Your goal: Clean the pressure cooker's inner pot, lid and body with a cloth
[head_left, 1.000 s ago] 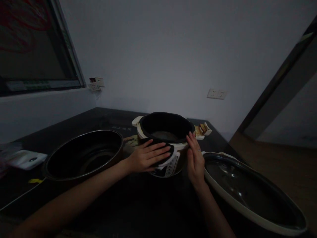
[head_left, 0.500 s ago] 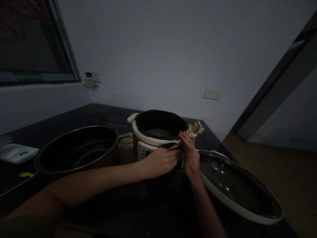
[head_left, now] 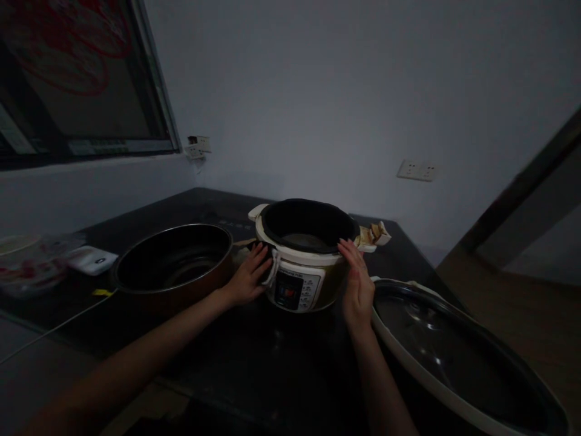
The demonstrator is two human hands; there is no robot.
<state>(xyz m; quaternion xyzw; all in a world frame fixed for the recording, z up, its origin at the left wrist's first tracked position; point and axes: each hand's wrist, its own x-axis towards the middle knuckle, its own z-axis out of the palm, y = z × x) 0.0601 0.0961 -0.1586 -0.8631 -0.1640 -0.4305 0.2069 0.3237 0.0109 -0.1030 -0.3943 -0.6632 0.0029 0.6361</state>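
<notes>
An electric pressure cooker (head_left: 327,284) with a pale rim, a front control panel and a dark inside stands on the black table, its lid off. My left hand (head_left: 250,275) presses a dark cloth with a pale edge (head_left: 273,266) against the cooker's left side. Its fingers lie over the cloth, which is partly hidden. My right hand (head_left: 358,281) rests on the right side of the cooker near the rim, fingers stretched out and nothing in them.
A wide dark pan (head_left: 175,257) sits left of the cooker. On the right lies a large round lid (head_left: 454,351) with a pale edge. At the far left are a white device (head_left: 92,260), a bag-wrapped container (head_left: 27,266) and a cable (head_left: 54,327). Wall sockets (head_left: 416,170) are behind.
My left hand has moved with the cloth from the cooker's front right to its left side, uncovering the control panel. My right hand stays at the right side. The view has shifted left.
</notes>
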